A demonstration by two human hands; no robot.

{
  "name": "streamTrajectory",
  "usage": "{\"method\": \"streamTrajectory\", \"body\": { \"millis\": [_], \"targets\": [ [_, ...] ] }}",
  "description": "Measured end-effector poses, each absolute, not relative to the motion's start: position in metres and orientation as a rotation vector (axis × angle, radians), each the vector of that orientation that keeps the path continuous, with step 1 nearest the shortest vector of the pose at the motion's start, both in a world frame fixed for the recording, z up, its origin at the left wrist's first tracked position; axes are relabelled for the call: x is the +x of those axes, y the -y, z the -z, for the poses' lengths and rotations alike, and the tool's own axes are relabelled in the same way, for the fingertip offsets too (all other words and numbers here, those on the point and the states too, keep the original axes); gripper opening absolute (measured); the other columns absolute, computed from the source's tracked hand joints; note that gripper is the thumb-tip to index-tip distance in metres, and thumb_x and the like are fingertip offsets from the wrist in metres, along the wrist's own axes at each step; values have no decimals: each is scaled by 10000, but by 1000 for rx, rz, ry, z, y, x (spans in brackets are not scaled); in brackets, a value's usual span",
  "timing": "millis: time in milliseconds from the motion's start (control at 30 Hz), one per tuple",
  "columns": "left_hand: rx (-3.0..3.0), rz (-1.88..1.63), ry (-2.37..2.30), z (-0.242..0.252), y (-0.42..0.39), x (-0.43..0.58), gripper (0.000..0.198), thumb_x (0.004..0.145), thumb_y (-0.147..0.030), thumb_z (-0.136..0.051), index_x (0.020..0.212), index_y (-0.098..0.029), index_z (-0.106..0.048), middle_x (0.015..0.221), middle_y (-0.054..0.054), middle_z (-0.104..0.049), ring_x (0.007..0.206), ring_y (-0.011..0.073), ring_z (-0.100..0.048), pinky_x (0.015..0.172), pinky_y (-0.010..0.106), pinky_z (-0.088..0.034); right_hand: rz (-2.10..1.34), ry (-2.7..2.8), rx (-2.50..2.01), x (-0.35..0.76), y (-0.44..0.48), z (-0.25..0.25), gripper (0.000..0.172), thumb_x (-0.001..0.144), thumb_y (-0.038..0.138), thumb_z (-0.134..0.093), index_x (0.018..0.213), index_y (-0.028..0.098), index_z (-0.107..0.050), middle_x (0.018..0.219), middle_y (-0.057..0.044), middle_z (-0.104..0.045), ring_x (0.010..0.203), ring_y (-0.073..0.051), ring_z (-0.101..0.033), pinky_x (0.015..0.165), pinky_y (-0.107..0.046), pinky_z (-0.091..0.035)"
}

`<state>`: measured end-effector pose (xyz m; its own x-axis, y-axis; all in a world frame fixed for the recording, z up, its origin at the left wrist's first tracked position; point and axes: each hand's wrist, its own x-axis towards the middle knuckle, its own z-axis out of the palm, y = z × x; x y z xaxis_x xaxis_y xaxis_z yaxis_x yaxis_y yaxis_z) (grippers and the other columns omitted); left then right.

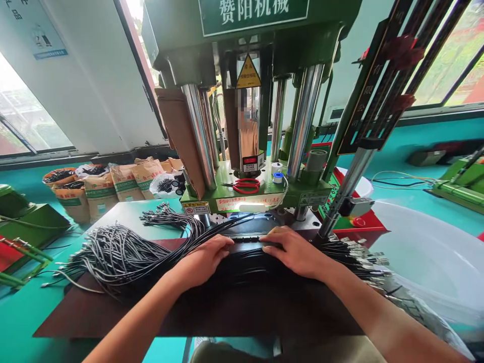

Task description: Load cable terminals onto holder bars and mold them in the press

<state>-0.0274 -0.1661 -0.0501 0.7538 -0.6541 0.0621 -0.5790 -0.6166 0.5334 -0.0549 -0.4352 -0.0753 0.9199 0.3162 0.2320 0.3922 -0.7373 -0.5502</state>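
Observation:
My left hand (pixel 206 259) is closed, with its thumb and forefinger at the left end of a thin black notched strip (pixel 247 240) at the front of the press. From the other side, my right hand (pixel 295 252) pinches toward the strip's right end. What exactly lies between the fingertips is partly hidden. Below both hands, a layer of black cables (pixel 245 267) runs across the dark brown board (pixel 245 312). Their metal-tipped ends (pixel 363 257) spread out at the right. A large looped bundle of cables (pixel 117 254) lies left of my left hand.
A green press (pixel 253 45) with steel columns (pixel 308 116) rises in front. Red-handled scissors (pixel 246 185) and a blue-rimmed spool (pixel 278 177) rest on its ledge. Filled sacks (pixel 121 181) stand back left. A white tub (pixel 427 252) and red control box (pixel 363 222) are at right.

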Motion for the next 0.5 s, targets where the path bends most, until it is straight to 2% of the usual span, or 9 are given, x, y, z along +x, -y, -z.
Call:
{"method": "streamTrajectory", "body": {
  "millis": [167, 300, 400, 500],
  "targets": [
    [2422, 317, 930, 51, 172, -22, 237, 833, -293, -565, 1056, -236, -620, 1027, 16, -595, 925, 181, -569, 828, 284, -428, 199, 543, -2526, -50, 419, 87, 200, 887, 285, -573, 1001, 198, -712, 895, -62, -624, 902, -206, -521, 849, -350, -387],
    [2434, 264, 911, 59, 171, -22, 224, 839, -287, -559, 1051, -235, -611, 1036, 18, -594, 947, 186, -556, 856, 292, -415, 239, 581, -2492, -47, 414, 87, 146, 876, 258, -590, 869, 199, -722, 846, -43, -610, 859, -188, -525, 813, -325, -391],
    [2455, 238, 921, 61, 171, -24, 259, 827, -314, -584, 1073, -234, -600, 1051, 29, -588, 981, 202, -542, 877, 299, -410, 270, 597, -2469, -50, 412, 82, 141, 887, 240, -573, 849, 184, -697, 859, -45, -602, 888, -187, -527, 840, -316, -392],
    [2478, 236, 899, 60, 173, -27, 296, 815, -326, -598, 1094, -228, -590, 1063, 37, -591, 987, 213, -542, 878, 304, -408, 289, 564, -2437, -56, 409, 72, 138, 909, 206, -520, 871, 171, -648, 879, -43, -587, 847, -167, -542, 793, -287, -411]
  ]
}}
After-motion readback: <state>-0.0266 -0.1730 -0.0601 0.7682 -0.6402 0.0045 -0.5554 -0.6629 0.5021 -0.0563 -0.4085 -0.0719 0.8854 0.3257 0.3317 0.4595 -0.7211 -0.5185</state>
